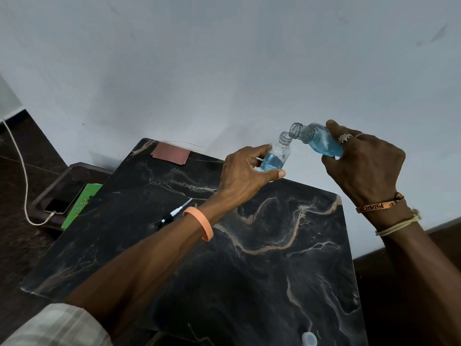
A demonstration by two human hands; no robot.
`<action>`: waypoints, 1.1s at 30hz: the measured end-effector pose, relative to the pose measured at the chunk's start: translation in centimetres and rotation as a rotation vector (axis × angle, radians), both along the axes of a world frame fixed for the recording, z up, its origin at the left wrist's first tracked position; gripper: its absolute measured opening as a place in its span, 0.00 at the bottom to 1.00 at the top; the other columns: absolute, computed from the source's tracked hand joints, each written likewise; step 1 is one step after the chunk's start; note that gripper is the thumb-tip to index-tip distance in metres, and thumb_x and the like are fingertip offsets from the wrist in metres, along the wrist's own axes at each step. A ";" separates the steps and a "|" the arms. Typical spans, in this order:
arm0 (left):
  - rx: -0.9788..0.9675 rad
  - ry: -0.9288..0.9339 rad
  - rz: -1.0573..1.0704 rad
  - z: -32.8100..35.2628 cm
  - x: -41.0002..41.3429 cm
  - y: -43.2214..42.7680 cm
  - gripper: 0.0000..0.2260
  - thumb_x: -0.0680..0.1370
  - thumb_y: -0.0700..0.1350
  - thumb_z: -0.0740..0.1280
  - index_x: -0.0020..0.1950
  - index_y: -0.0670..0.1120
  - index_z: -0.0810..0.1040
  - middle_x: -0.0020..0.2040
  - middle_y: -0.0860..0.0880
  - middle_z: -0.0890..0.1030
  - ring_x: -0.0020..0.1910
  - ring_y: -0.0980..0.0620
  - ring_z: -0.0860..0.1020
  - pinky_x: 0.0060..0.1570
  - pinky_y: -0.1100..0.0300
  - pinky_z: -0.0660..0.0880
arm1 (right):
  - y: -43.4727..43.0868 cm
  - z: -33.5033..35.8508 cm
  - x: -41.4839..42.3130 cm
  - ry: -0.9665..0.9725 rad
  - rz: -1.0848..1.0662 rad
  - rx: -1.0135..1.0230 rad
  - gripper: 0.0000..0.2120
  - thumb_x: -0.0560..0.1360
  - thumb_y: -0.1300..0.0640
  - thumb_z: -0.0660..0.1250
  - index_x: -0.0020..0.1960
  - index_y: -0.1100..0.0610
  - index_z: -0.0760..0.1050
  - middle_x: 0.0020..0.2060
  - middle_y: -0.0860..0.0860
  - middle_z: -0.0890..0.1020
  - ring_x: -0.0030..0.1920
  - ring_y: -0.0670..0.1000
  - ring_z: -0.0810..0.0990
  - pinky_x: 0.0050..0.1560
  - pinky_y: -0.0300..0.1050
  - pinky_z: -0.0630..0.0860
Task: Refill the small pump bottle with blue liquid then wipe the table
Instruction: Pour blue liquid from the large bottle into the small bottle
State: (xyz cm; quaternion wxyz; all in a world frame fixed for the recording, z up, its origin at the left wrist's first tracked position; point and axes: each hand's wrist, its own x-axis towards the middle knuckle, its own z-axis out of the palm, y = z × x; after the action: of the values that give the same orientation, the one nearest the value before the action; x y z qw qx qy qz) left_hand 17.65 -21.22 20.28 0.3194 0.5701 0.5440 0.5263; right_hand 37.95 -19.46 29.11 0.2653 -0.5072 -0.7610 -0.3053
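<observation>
A person's left hand (244, 171) grasped the small bottle (279, 152), neck open, roughly upright over the far edge of the dark marbled desk (274, 270). Fingers & thumb wrapped round its lower half, w/ blue liquid filling its lower part. The right hand (364, 166) gripped a larger bottle (321, 143) of blue liquid, tilted w/ its open neck touching the small bottle's mouth. The pump head (172, 214) lay on the desk beside the left wrist, well apart from both bottles. A pale cap (309, 338) sat at the desk's near edge; a flat brownish sheet (171, 153) lay at its far-left corner. A phone (66, 198) w/ cable sat on a lower tray (50, 186), left.
</observation>
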 end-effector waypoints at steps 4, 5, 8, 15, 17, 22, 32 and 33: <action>0.015 0.002 0.000 0.0 -0.1 0.0 0.28 0.68 0.53 0.80 0.66 0.49 0.80 0.56 0.50 0.85 0.50 0.53 0.84 0.52 0.50 0.82 | 0.0 0.0 -0.1 0.004 0.005 0.000 0.24 0.66 0.58 0.75 0.63 0.54 0.80 0.51 0.57 0.85 0.43 0.63 0.84 0.36 0.45 0.73; 0.017 0.002 0.003 0.0 -0.1 0.0 0.28 0.68 0.53 0.80 0.66 0.49 0.80 0.55 0.50 0.85 0.50 0.53 0.84 0.52 0.50 0.82 | 0.1 0.0 -0.1 0.007 0.007 -0.001 0.24 0.67 0.58 0.75 0.63 0.54 0.80 0.51 0.57 0.85 0.43 0.63 0.84 0.36 0.45 0.73; 0.019 0.004 -0.001 0.0 -0.1 0.1 0.28 0.68 0.53 0.80 0.67 0.49 0.80 0.56 0.50 0.85 0.50 0.52 0.84 0.52 0.50 0.82 | 0.1 -0.1 -0.1 0.007 0.008 -0.003 0.24 0.67 0.58 0.75 0.63 0.55 0.80 0.51 0.57 0.85 0.43 0.63 0.84 0.36 0.46 0.73; 0.029 0.002 0.006 -0.1 0.0 0.1 0.28 0.68 0.52 0.81 0.66 0.49 0.80 0.55 0.50 0.85 0.50 0.53 0.84 0.51 0.51 0.82 | 0.3 -0.2 0.0 0.012 0.001 -0.009 0.25 0.66 0.58 0.75 0.63 0.54 0.80 0.51 0.57 0.85 0.43 0.63 0.84 0.36 0.45 0.73; 0.036 0.002 0.007 -0.2 0.0 0.2 0.27 0.67 0.52 0.81 0.65 0.50 0.81 0.54 0.51 0.86 0.49 0.53 0.84 0.50 0.50 0.83 | 0.3 -0.1 0.0 0.007 0.000 -0.009 0.25 0.66 0.59 0.75 0.63 0.54 0.80 0.51 0.57 0.85 0.43 0.63 0.84 0.36 0.45 0.73; 0.045 -0.001 0.025 -0.2 0.0 0.2 0.28 0.67 0.53 0.81 0.65 0.50 0.81 0.54 0.51 0.86 0.49 0.54 0.84 0.51 0.51 0.83 | 0.3 -0.1 0.0 0.008 0.003 -0.005 0.25 0.66 0.59 0.75 0.63 0.54 0.80 0.50 0.57 0.85 0.43 0.63 0.84 0.36 0.45 0.73; 0.011 0.006 0.006 0.0 -0.3 0.0 0.29 0.68 0.52 0.81 0.67 0.49 0.79 0.55 0.49 0.85 0.50 0.52 0.84 0.53 0.50 0.82 | 0.2 0.0 -0.2 0.003 0.007 -0.002 0.25 0.67 0.58 0.75 0.63 0.54 0.80 0.51 0.57 0.85 0.43 0.63 0.84 0.36 0.46 0.74; 0.011 0.006 0.003 0.0 -0.3 0.0 0.29 0.68 0.52 0.81 0.67 0.49 0.79 0.55 0.49 0.85 0.50 0.52 0.84 0.53 0.50 0.82 | 0.2 0.0 -0.2 0.004 0.008 0.000 0.25 0.67 0.58 0.75 0.63 0.54 0.80 0.51 0.57 0.85 0.43 0.63 0.84 0.36 0.46 0.74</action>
State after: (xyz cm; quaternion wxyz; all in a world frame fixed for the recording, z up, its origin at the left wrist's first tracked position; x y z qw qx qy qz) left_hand 17.39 -21.22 20.29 0.3141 0.5724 0.5430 0.5281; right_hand 37.75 -19.24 29.09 0.2682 -0.5047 -0.7625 -0.3032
